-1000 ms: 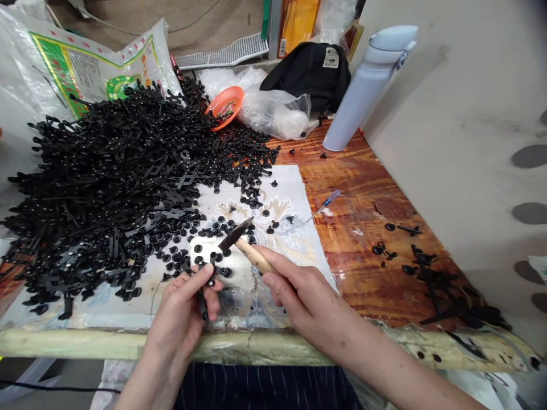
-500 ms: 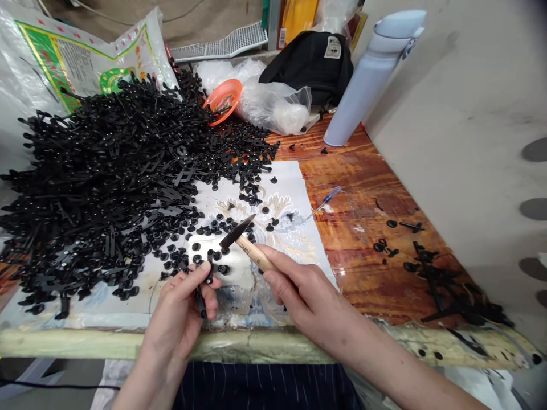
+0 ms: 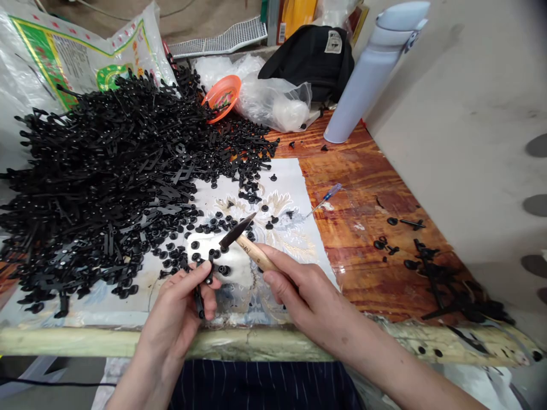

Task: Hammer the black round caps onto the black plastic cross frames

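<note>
My right hand (image 3: 294, 279) is closed around the pale wooden handle of a small hammer (image 3: 252, 250). Its dark, pointed head hangs over a whitish pad (image 3: 237, 270) on the table. Just left of it, my left hand (image 3: 186, 290) pinches a black plastic part (image 3: 199, 299) between thumb and fingers; the fingers hide some of it. Several small round black pieces (image 3: 224, 270) lie on the pad below the hammer head and beside my left fingertips. The hammer head is apart from my left hand.
A large heap of black plastic parts (image 3: 106, 165) covers the left side. Behind it are a printed bag (image 3: 81, 51) and an orange bowl (image 3: 222, 99). A pale blue bottle (image 3: 363, 85) stands back right, near a black cap (image 3: 310, 62). A screwdriver (image 3: 327, 196) lies right of centre.
The view has shifted very slightly. Both hands, the hammer and the black part keep nearly the same positions.
</note>
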### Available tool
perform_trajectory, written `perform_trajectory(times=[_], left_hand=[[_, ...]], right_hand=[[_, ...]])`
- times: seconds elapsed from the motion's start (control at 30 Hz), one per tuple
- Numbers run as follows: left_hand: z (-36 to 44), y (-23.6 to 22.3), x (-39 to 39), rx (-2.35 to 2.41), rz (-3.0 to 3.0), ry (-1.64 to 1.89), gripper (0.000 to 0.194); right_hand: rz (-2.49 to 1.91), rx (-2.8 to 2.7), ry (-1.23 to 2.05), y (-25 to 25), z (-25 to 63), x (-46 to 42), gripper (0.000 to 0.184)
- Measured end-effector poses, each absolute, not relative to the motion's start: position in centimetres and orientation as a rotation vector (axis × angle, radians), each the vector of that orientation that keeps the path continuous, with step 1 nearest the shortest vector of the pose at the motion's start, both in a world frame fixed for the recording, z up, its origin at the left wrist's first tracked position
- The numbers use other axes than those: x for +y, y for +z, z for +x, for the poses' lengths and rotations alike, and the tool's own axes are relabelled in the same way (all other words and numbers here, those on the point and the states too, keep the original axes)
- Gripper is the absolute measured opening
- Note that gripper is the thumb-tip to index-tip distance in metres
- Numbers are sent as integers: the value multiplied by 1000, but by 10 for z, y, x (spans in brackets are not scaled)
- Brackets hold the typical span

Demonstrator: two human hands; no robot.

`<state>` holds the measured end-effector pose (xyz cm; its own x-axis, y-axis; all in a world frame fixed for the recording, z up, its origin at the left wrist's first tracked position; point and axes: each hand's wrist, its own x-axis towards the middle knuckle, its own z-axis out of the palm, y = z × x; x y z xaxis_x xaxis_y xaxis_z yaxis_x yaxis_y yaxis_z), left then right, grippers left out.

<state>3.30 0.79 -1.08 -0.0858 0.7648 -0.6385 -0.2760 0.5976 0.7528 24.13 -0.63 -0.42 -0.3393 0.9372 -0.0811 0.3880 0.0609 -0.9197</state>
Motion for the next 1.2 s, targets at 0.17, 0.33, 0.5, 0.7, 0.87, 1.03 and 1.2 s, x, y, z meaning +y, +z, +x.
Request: perform_trajectory(times=[0.17, 0.33, 0.5, 0.7, 0.87, 1.03, 1.2], left_hand=[[39, -9, 9, 1436, 434, 951, 20], [42, -8, 8, 1453, 455, 937, 27], [43, -9, 6, 1451, 431, 951, 31], [44, -13, 4, 1412, 386, 983, 33], [44, -13, 4, 1410, 362, 988, 34], [43, -11, 5, 1401, 355, 982, 33], [40, -9, 7, 1402, 356, 1001, 32]], right_hand=[[-1337, -1810, 1241, 0, 242, -8, 42], [-1345, -1934, 1069, 4, 240, -11, 45], [-1357, -2233, 815, 12, 240, -3, 50], [-1236, -2203, 751, 17, 236, 7, 48], [-1374, -2339, 792, 8, 231, 10, 46], [-1315, -2207, 770, 11, 230, 9, 46], [-1393, -2346, 767, 9, 226, 11, 47]])
